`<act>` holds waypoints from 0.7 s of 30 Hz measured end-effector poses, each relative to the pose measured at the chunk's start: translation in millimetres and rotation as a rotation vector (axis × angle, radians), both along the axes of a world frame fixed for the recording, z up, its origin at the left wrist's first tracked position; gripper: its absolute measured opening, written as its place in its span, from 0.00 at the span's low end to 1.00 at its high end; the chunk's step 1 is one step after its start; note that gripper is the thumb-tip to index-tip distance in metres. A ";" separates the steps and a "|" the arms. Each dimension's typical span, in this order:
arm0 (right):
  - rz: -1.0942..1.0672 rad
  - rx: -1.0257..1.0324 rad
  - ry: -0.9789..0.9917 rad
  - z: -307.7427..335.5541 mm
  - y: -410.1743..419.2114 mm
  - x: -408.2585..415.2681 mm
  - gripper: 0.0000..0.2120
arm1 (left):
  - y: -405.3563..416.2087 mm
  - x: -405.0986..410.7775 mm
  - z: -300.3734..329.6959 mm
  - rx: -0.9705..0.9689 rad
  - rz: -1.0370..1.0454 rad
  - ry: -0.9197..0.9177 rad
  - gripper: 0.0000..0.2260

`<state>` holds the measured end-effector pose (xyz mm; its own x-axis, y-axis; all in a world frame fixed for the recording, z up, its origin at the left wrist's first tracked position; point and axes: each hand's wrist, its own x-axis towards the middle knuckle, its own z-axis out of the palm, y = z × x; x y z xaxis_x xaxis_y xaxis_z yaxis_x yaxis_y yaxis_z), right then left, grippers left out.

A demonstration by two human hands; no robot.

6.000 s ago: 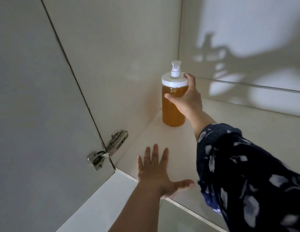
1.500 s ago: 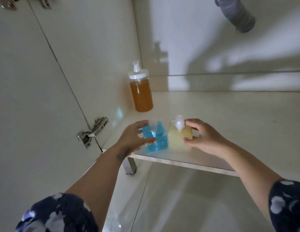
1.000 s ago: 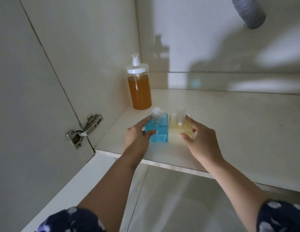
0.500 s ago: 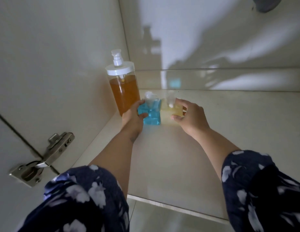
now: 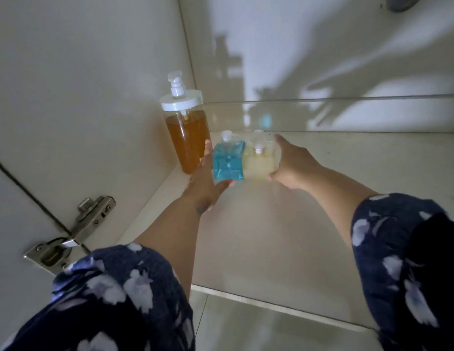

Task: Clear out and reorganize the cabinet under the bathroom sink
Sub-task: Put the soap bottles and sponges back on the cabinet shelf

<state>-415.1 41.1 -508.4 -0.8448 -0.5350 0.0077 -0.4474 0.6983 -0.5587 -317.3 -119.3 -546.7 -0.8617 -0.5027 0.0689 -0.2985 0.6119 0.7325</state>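
The left hand cupped the blue bottle, thumb under its near edge and fingers up its left flank; the right hand bracketed the pale yellow bottle, fingers spread. The two bottles touched side by side on the cabinet floor. At ten o'clock from the blue one, just beside it, stood the amber pump dispenser in the back-left corner. Restocking looked well underway: three bottles in, and the floor toward three o'clock showed no other items.
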 end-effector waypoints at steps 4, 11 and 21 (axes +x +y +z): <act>0.095 0.228 0.068 11.7 14.4 29.7 0.31 | 6.0 37.1 1.2 -0.191 0.045 -0.200 0.23; 0.330 0.375 -0.086 35.8 13.3 111.3 0.22 | 11.6 116.1 40.7 -0.334 -0.180 -0.390 0.13; 0.576 0.295 -0.194 13.9 11.5 238.7 0.19 | 35.0 287.1 24.8 -0.218 -0.036 -0.447 0.08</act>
